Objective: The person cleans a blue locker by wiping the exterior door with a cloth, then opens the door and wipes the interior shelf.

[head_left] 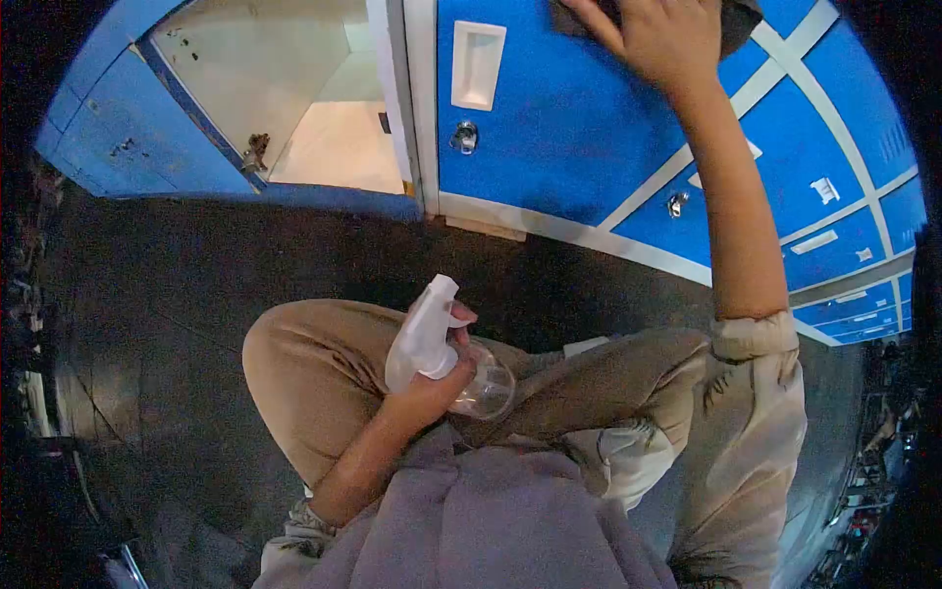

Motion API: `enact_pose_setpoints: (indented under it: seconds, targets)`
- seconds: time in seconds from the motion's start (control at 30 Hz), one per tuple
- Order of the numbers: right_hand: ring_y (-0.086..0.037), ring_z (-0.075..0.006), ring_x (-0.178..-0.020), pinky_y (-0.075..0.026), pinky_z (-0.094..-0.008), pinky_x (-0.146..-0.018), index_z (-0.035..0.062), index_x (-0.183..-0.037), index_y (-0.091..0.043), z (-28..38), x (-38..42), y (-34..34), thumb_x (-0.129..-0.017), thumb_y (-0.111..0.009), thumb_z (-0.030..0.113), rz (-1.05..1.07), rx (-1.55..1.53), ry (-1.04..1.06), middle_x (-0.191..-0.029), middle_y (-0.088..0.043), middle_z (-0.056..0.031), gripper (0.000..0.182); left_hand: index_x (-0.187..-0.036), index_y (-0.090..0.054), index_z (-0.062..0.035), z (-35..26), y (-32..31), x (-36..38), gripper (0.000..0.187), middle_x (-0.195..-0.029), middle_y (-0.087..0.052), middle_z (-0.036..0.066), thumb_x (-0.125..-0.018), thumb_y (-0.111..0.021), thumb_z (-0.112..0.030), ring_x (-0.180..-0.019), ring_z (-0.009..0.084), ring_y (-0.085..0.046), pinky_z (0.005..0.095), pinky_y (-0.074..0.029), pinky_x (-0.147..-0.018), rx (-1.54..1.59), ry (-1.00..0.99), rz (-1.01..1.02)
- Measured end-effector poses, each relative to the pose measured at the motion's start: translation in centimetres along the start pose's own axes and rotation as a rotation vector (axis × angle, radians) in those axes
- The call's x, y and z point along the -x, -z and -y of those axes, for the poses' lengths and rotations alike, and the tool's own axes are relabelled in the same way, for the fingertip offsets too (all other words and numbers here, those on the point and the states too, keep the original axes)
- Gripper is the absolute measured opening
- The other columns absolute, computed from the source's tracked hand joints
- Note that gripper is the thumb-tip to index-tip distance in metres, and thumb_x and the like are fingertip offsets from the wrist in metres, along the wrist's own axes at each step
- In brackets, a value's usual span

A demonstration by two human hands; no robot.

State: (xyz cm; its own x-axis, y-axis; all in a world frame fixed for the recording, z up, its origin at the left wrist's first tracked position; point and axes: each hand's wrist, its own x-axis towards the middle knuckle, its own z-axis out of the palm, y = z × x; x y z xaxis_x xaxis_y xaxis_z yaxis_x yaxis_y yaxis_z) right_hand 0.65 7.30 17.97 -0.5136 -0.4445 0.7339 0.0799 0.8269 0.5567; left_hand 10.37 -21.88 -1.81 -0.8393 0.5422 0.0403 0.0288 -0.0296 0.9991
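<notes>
My left hand (pixel 444 385) is closed around the neck of a spray bottle (pixel 422 334) above my folded legs. The bottle has a white trigger head and a clear body (pixel 487 385), tilted toward my lap. Up at the top edge, my right hand (pixel 672 37) presses a dark cloth (pixel 738 25) against a blue locker door (pixel 559 118); part of the hand is cut off by the frame. That door has a white recessed handle (pixel 478 65) and a silver lock (pixel 464 137).
To the left stands an open compartment (pixel 339 147) with a pale interior and its blue door (pixel 128 128) swung outward. More blue lockers (pixel 824 147) with white frames continue to the right. Dark floor (pixel 196 265) lies below, and my crossed legs (pixel 314 344) rest on it.
</notes>
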Motion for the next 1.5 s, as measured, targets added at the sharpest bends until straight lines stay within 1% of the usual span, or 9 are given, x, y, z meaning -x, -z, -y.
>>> enact_pose_setpoints:
  seconds: [0.4,0.47,0.67,0.8,0.87,0.9,1.2,1.43,1.5]
  targets:
    - [-0.055,-0.01,-0.113,-0.056,-0.0241,-0.067,0.0271,-0.14,-0.036,13.0,21.7,-7.7,-0.082,-0.049,0.015,0.553,-0.244,0.37,-0.145,-0.036,0.0062,0.061,-0.109,-0.051,-0.0052,0.7,-0.3,-0.7,0.044,-0.09,-0.05,0.001,-0.068,-0.06,0.008,-0.08,0.0087,-0.05,0.0231,-0.043,-0.072,0.013,0.049,-0.006]
    - [-0.055,-0.0096,-0.113,-0.055,-0.0232,-0.069,0.027,-0.14,-0.036,12.9,21.3,-7.4,-0.083,-0.048,0.015,0.945,-0.305,0.347,-0.147,-0.033,0.0071,0.06,-0.11,-0.051,-0.005,0.9,-0.3,-0.8,0.045,-0.09,-0.051,0.001,-0.068,-0.06,0.008,-0.078,0.0086,-0.05,0.023,-0.043,-0.072,-0.038,-0.019,0.002]
    - [-0.04,-0.0161,-0.13,-0.057,-0.0286,-0.068,0.0376,-0.139,-0.034,9.0,14.4,-6.7,-0.082,-0.052,0.012,0.447,-0.262,0.089,-0.151,-0.022,0.0068,0.066,-0.114,-0.049,-0.0047,1.7,-0.4,-0.6,0.051,-0.095,-0.051,0.001,-0.066,-0.059,0.009,-0.08,0.0089,-0.05,0.0231,-0.043,-0.073,0.083,-0.014,0.019]
    - [-0.031,-0.0225,-0.133,-0.055,-0.0365,-0.072,0.0364,-0.135,-0.042,3.6,5.3,-2.7,-0.077,-0.062,0.031,0.038,0.108,-0.15,-0.143,-0.037,0.0032,0.061,-0.117,-0.047,-0.0046,1.8,-0.4,-0.5,0.055,-0.098,-0.051,0.002,-0.066,-0.058,0.01,-0.082,0.0092,-0.049,0.0232,-0.043,-0.073,0.076,-0.085,0.073]
    - [-0.023,-0.0276,-0.137,-0.018,-0.0498,-0.109,0.0252,-0.138,-0.041,1.9,2.4,-1.3,-0.083,-0.056,0.035,-0.012,0.075,-0.206,-0.148,-0.029,-0.0044,0.058,-0.119,-0.047,-0.0047,1.5,-0.6,-0.5,0.057,-0.099,-0.052,0.002,-0.065,-0.058,0.011,-0.082,0.0094,-0.049,0.0234,-0.043,-0.073,0.065,-0.105,0.046]
    - [-0.021,-0.0319,-0.138,-0.018,-0.0474,-0.11,0.0172,-0.137,-0.042,2.1,1.0,-0.2,-0.084,-0.054,0.031,-0.031,0.15,-0.185,-0.148,-0.027,-0.0101,0.057,-0.119,-0.046,-0.0047,1.3,-0.7,-0.5,0.057,-0.099,-0.052,0.002,-0.065,-0.059,0.011,-0.082,0.0095,-0.049,0.0235,-0.043,-0.074,0.061,-0.115,0.03]
    - [-0.028,-0.0171,-0.137,-0.014,-0.0475,-0.112,0.024,-0.141,-0.035,9.8,13.5,-7.4,-0.083,-0.049,0.023,0.318,-0.085,0.11,-0.149,-0.028,0.003,0.059,-0.119,-0.047,-0.0046,2.0,-0.5,-0.5,0.055,-0.101,-0.053,0.002,-0.067,-0.06,0.009,-0.082,0.0097,-0.051,0.0241,-0.044,-0.074,0.056,-0.087,0.023]
    - [-0.056,-0.0216,-0.111,-0.048,-0.0367,-0.088,0.0235,-0.131,-0.048,14.5,23.1,-10.6,-0.085,-0.048,0.016,0.492,-0.469,0.186,-0.129,-0.055,0.0007,0.047,-0.116,-0.048,-0.0043,2.6,-0.8,-0.6,0.052,-0.097,-0.052,0.002,-0.067,-0.06,0.009,-0.081,0.0096,-0.051,0.0236,-0.044,-0.073,0.137,-0.037,0.019]
    - [-0.046,-0.018,-0.121,-0.043,-0.0375,-0.095,0.0238,-0.135,-0.043,13.8,22.5,-10.3,-0.084,-0.045,0.014,0.46,-0.407,0.248,-0.138,-0.043,0.0037,0.052,-0.114,-0.049,-0.0044,2.3,-0.8,-0.6,0.05,-0.096,-0.051,0.002,-0.067,-0.06,0.009,-0.08,0.0097,-0.051,0.0235,-0.044,-0.072,0.129,-0.093,-0.008]
